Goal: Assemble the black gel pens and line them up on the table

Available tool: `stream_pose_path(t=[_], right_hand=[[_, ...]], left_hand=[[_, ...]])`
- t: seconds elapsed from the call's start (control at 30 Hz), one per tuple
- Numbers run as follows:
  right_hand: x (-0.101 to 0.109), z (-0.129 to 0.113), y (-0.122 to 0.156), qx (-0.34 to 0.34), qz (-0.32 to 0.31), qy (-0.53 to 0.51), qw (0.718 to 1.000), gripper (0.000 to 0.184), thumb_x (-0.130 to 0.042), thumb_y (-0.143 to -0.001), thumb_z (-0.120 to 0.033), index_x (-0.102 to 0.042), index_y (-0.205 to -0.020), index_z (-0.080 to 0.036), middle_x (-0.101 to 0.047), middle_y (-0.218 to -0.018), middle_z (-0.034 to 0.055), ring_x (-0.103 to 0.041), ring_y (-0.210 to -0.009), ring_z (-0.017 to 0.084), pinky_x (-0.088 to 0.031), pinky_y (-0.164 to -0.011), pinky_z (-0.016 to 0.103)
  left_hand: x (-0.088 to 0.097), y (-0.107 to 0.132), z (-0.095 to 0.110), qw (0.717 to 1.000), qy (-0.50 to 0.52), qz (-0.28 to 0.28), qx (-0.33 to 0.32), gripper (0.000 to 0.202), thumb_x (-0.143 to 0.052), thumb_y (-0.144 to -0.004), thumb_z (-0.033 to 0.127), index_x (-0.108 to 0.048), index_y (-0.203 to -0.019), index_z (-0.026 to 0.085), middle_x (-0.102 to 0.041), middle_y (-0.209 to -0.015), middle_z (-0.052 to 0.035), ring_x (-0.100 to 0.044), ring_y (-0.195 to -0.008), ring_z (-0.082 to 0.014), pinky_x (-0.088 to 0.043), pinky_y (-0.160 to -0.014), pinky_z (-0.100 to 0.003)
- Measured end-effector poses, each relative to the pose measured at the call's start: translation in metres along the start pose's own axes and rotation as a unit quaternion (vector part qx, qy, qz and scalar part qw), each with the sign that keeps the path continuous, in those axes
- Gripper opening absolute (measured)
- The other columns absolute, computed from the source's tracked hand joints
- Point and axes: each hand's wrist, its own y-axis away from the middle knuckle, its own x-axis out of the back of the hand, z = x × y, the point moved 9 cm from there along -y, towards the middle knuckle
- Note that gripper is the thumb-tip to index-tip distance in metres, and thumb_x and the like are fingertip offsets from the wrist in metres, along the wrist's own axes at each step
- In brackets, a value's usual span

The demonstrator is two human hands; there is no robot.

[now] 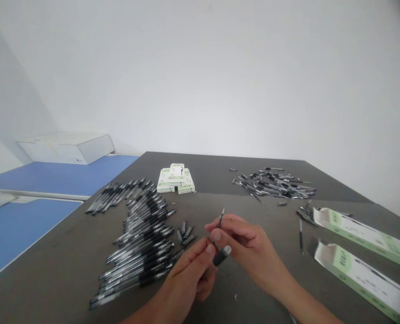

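My left hand is closed around a black pen barrel, whose grip end sticks out between thumb and fingers. My right hand pinches a thin pen refill that points up and away, its lower end meeting the barrel. Both hands hover just above the dark table, close together near the front middle. A large heap of assembled black pens lies left of my hands. A few small pen caps lie between the heap and my hands.
A pile of loose refills and pen parts lies at the back right. A stack of small green-white boxes sits at the back middle. Two open green-white cartons lie at the right. A single pen lies beside them. Blue tables and a white box stand to the left.
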Motion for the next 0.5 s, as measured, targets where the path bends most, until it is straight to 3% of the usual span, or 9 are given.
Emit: stream_pose_path(t=[0.13,0.23,0.37,0.43,0.5], right_hand=[[0.009,0.006,0.004,-0.040,0.023,-0.023,0.999,0.033,-0.073,-0.099,-0.053,-0.087,-0.088,-0.025,-0.078,-0.082,0.0020,-0.065,-0.074,0.016,-0.052,-0.068,0.026],[0.046,0.008,0.009,-0.050,0.134,-0.012,0.990,0.035,-0.076,-0.095,-0.057,-0.087,-0.089,-0.025,-0.080,-0.084,0.0026,-0.065,-0.071,0.016,-0.053,-0.067,0.027],[0.100,-0.006,0.027,0.020,0.323,0.001,0.946,0.035,-0.077,-0.094,-0.058,-0.086,-0.096,-0.024,-0.083,-0.093,0.0056,-0.070,-0.079,0.019,-0.058,-0.075,0.031],[0.112,-0.015,0.038,0.055,0.369,0.002,0.928,0.034,-0.077,-0.095,-0.057,-0.085,-0.092,-0.024,-0.083,-0.095,0.0065,-0.073,-0.083,0.020,-0.059,-0.076,0.031],[0.113,-0.023,0.045,0.076,0.375,-0.006,0.924,0.030,-0.080,-0.094,-0.056,-0.084,-0.087,-0.026,-0.084,-0.091,0.0047,-0.075,-0.081,0.019,-0.060,-0.073,0.028]], left_hand=[[-0.006,0.002,-0.001,0.999,-0.009,-0.043,0.002,0.057,-0.062,-0.097,0.075,-0.061,-0.090,0.018,-0.030,-0.052,0.0126,-0.016,-0.042,-0.0058,-0.013,-0.039,-0.019],[-0.008,0.004,-0.008,0.997,-0.019,-0.068,0.020,0.060,-0.058,-0.097,0.078,-0.062,-0.095,0.019,-0.030,-0.052,0.0129,-0.014,-0.042,-0.0067,-0.012,-0.039,-0.020],[-0.007,0.009,-0.015,0.993,-0.086,-0.080,0.028,0.062,-0.052,-0.099,0.080,-0.061,-0.089,0.019,-0.028,-0.052,0.0122,-0.014,-0.042,-0.0077,-0.012,-0.039,-0.023],[-0.006,0.010,-0.016,0.986,-0.143,-0.083,0.033,0.066,-0.047,-0.100,0.081,-0.059,-0.081,0.019,-0.026,-0.051,0.0113,-0.015,-0.042,-0.0083,-0.011,-0.040,-0.025],[-0.005,0.012,-0.017,0.978,-0.188,-0.082,0.049,0.070,-0.041,-0.100,0.083,-0.057,-0.076,0.020,-0.027,-0.052,0.0099,-0.016,-0.044,-0.0090,-0.012,-0.041,-0.027]])
